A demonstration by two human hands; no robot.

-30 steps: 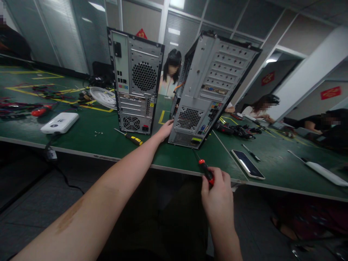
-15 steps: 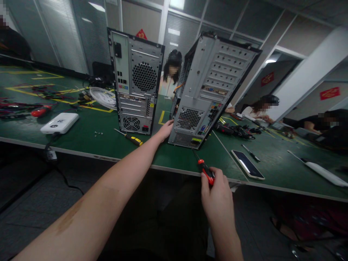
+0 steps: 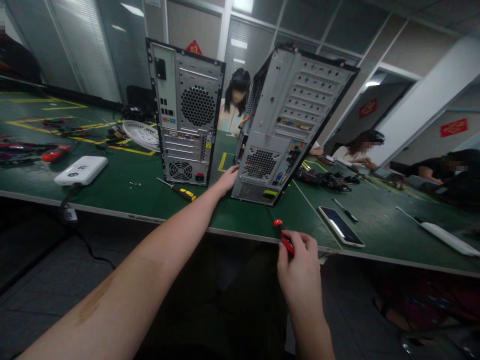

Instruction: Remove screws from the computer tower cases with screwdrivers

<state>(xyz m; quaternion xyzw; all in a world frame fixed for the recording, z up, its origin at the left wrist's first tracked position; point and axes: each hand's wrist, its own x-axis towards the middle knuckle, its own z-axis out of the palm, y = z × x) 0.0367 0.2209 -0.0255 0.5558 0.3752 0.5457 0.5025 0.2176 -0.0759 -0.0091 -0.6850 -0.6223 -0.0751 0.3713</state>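
A tall grey computer case (image 3: 279,125) stands on the green table, its rear side facing me and its left side open. My left hand (image 3: 228,180) reaches to the lower left edge of this case; its fingertips are hidden behind the edge. In my right hand (image 3: 300,255) is the handle of a red and black screwdriver (image 3: 278,223), whose shaft points up at the bottom rear edge of the case. A second computer case (image 3: 185,117) is upright to the left. Before it lie a yellow and black screwdriver (image 3: 183,192) and several small screws (image 3: 135,185).
A white power bank (image 3: 81,170), a red-handled tool (image 3: 55,154), wires and a white basket (image 3: 140,134) are on the left. A phone (image 3: 341,226), a pen (image 3: 345,210) and black cables (image 3: 330,180) lie right. People sit across and around the table.
My right hand's fingers have shifted on the screwdriver's handle, now covering more of its black part. My left hand and both cases keep their places.
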